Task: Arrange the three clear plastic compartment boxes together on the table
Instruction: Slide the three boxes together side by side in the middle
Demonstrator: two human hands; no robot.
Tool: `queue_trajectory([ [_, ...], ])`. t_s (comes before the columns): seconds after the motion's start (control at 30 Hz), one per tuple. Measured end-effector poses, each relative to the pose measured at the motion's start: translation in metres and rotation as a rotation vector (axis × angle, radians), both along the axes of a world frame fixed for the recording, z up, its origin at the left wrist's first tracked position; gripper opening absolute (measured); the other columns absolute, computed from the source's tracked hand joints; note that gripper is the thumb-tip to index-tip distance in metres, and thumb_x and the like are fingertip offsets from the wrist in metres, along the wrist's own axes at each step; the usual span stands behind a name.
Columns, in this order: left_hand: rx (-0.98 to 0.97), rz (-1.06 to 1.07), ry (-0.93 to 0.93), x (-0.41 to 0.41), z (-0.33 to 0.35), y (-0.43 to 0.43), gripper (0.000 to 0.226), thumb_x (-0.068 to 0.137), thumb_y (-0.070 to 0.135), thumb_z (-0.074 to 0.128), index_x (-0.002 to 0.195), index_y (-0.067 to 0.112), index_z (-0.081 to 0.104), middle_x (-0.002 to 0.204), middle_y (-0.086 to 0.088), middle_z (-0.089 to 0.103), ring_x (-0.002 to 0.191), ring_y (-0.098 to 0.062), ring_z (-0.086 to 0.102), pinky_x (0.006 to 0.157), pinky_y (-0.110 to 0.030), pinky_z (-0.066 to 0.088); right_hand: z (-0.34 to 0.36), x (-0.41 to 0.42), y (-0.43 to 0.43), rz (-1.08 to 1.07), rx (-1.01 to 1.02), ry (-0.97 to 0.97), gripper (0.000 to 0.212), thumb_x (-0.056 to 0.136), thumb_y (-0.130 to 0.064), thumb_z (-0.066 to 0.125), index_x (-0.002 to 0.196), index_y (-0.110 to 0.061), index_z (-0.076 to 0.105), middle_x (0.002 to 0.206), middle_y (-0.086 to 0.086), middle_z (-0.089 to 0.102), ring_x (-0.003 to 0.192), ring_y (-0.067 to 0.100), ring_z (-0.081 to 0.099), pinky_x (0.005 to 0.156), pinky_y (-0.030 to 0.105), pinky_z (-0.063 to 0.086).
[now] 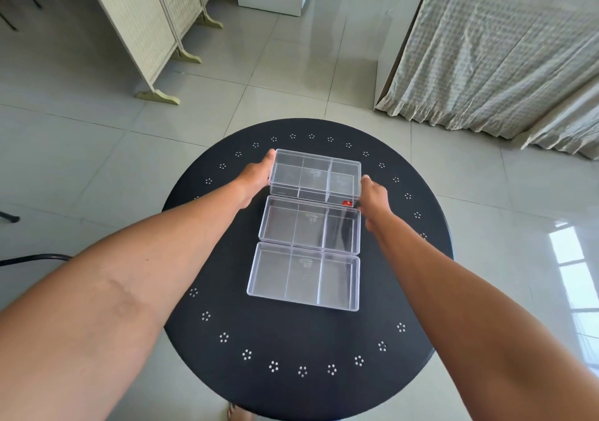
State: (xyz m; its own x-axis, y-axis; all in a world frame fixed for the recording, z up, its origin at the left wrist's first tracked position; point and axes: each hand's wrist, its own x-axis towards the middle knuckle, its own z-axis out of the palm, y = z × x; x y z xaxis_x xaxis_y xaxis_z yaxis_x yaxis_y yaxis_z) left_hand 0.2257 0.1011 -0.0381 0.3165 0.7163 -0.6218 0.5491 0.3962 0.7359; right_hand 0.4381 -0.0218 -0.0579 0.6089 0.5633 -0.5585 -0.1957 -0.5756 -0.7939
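Both hands, left and right, clamp far box by its short ends, long axis across frame, just above middle box.

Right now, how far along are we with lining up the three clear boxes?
Nearly done. The near box and middle box already lie edge to edge on the black table. The far box is gripped at both ends by the left hand and right hand; whether it rests flat is unclear. Left: settle it against the middle box and release.
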Motion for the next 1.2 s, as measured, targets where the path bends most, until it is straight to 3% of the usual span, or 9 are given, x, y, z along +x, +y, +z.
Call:
queue_trajectory([
  [0.17, -0.021, 0.006, 0.015, -0.009, -0.004, -0.006, 0.088, 0.090, 0.074, 0.022, 0.154, 0.014, 0.030, 0.159, -0.011, 0.035, 0.147, -0.028, 0.033, 0.122, -0.050, 0.017, 0.000, -0.008, 0.000, 0.025, -0.028, -0.037, 0.035, 0.100, -0.025, 0.036, 0.067, -0.016, 0.038, 0.069, -0.001, 0.036, 0.063, 0.016, 0.031, 0.060, 0.032, 0.030],
  [0.4, -0.052, -0.001, -0.014, -0.007, -0.005, -0.010, 0.086, 0.089, 0.075, 0.020, 0.157, 0.022, 0.020, 0.164, -0.005, 0.025, 0.148, -0.026, 0.030, 0.123, -0.050, 0.016, 0.000, -0.008, 0.001, 0.032, -0.045, -0.009, 0.035, 0.099, -0.030, 0.034, 0.071, -0.014, 0.048, 0.072, 0.001, 0.048, 0.066, 0.017, 0.041, 0.061, 0.030, 0.035],
  [0.57, -0.057, -0.015, -0.010, -0.004, -0.006, -0.010, 0.088, 0.087, 0.078, 0.021, 0.157, 0.023, 0.021, 0.164, -0.004, 0.027, 0.147, -0.024, 0.033, 0.123, -0.050, 0.015, -0.003, -0.002, -0.001, 0.001, -0.077, -0.024, 0.036, 0.098, -0.032, 0.032, 0.066, -0.018, 0.032, 0.067, 0.000, 0.034, 0.063, 0.018, 0.029, 0.060, 0.031, 0.027],
  [0.67, -0.056, -0.020, 0.009, -0.004, -0.008, -0.010, 0.092, 0.086, 0.079, 0.022, 0.156, 0.020, 0.024, 0.161, -0.007, 0.032, 0.147, -0.025, 0.032, 0.123, -0.050, 0.017, -0.003, -0.001, -0.004, -0.007, -0.075, -0.027, 0.038, 0.099, -0.035, 0.032, 0.065, -0.018, 0.033, 0.066, -0.001, 0.036, 0.062, 0.018, 0.030, 0.058, 0.030, 0.028],
  [0.87, -0.046, -0.021, 0.001, -0.004, -0.008, -0.018, 0.089, 0.088, 0.076, 0.023, 0.156, 0.019, 0.024, 0.162, -0.006, 0.031, 0.145, -0.025, 0.036, 0.122, -0.051, 0.018, -0.004, -0.002, -0.010, -0.008, -0.067, 0.001, 0.029, 0.098, -0.039, 0.032, 0.085, -0.018, 0.046, 0.088, 0.006, 0.044, 0.081, 0.022, 0.041, 0.076, 0.035, 0.039],
  [1.03, -0.039, -0.030, -0.011, -0.007, -0.009, -0.020, 0.085, 0.090, 0.074, 0.024, 0.157, 0.021, 0.023, 0.163, -0.005, 0.028, 0.147, -0.025, 0.033, 0.123, -0.050, 0.017, -0.004, -0.003, -0.015, -0.006, -0.065, -0.001, 0.026, 0.098, -0.039, 0.032, 0.091, -0.020, 0.049, 0.087, 0.004, 0.041, 0.068, 0.017, 0.032, 0.062, 0.030, 0.028],
  [1.2, -0.040, -0.050, -0.024, -0.007, -0.008, -0.023, 0.083, 0.091, 0.074, 0.023, 0.157, 0.024, 0.020, 0.165, -0.003, 0.022, 0.150, -0.024, 0.028, 0.123, -0.050, 0.015, -0.003, -0.004, -0.017, -0.018, -0.068, 0.016, 0.024, 0.097, -0.040, 0.034, 0.094, -0.020, 0.048, 0.092, 0.003, 0.040, 0.075, 0.020, 0.033, 0.063, 0.031, 0.030],
])
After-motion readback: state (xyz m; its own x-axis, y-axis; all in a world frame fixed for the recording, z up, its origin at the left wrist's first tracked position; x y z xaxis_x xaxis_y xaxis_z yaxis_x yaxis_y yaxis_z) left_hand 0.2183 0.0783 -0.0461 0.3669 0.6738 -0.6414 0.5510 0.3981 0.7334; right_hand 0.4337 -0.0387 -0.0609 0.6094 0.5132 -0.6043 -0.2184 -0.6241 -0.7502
